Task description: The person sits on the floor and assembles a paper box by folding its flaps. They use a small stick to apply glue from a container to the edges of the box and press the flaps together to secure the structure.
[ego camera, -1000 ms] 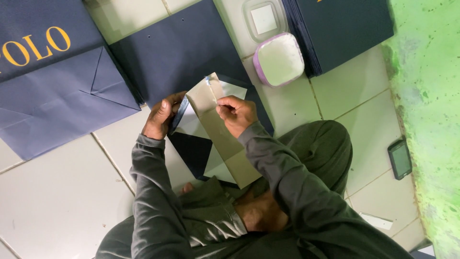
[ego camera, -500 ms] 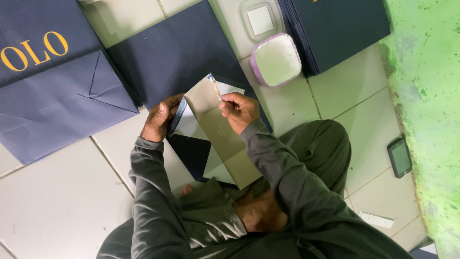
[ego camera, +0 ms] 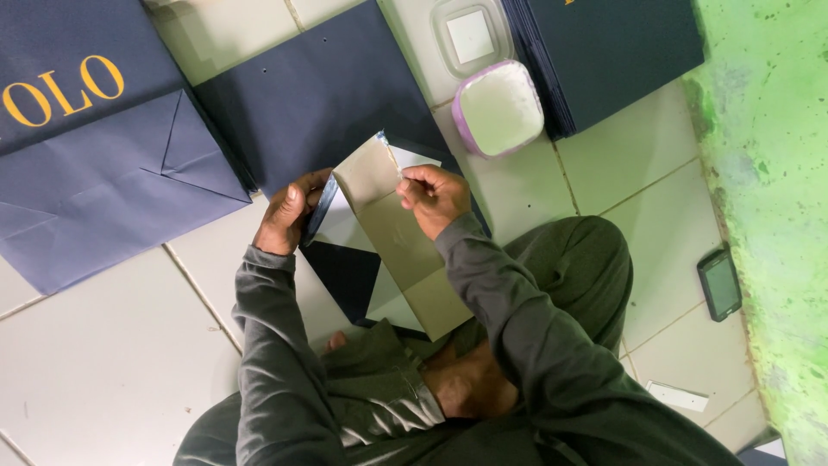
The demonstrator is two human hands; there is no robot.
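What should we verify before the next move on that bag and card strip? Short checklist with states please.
1. Left hand grips the edge of the dark bag: ok.
2. Right hand pinches the tan card strip near its top: ok.
3. Strip lies along the bag's white inside: ok.
4. Strip squared to the bag's folds: cannot tell.
5. Round tub of white paste uncovered beside the work: ok.
6. Paste already on the strip: cannot tell.
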